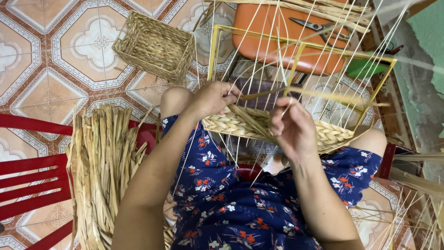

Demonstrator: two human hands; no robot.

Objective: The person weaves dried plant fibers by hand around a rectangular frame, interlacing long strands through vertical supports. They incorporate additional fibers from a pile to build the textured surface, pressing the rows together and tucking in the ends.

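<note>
From the head view, the left hand (213, 98) is closed on the near rim of a half-woven basket (240, 125) that rests on the person's lap, its braided band running between both knees; the right hand (292, 129) pinches a flat straw strand (323, 95) between thumb and fingers, the strand passing across thin upright ribs; those ribs rise to a yellow wire frame (305, 46) above the woven band. Just beside the left arm a bundle of dried straw (101, 171) lies over a red chair (32, 180); a finished woven basket (155, 46) sits on the patterned tile floor (41, 60), well apart from the hands; scissors (319, 28) lie on an orange stool (273, 32) behind the frame.
</note>
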